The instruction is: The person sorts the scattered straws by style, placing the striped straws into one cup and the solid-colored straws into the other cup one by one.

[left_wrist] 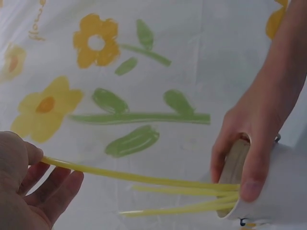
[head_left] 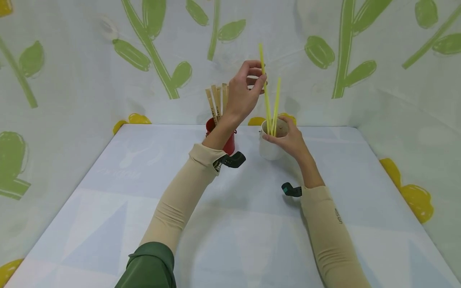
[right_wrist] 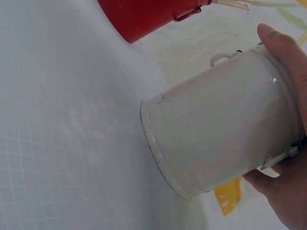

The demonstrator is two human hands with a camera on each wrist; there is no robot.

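Note:
My left hand (head_left: 243, 90) pinches a long yellow straw (head_left: 267, 102) near its upper end, between thumb and fingers. The straw's lower end is inside a white bucket (head_left: 271, 151). A few more yellow straws (head_left: 277, 100) lean in that bucket; in the left wrist view their free ends (left_wrist: 139, 212) fan out below the held one. My right hand (head_left: 293, 140) grips the bucket near its rim, thumb on the near side and fingers around the far side. In the right wrist view the bucket's side (right_wrist: 220, 124) and small handle lugs show.
Left of the white bucket stands a red bucket (head_left: 230, 145) with several flat brown sticks (head_left: 210, 102), partly hidden behind my left forearm. Both stand near the back edge of a pale table (head_left: 223, 240). Cloth walls (head_left: 281, 24) with printed plants enclose the back and sides.

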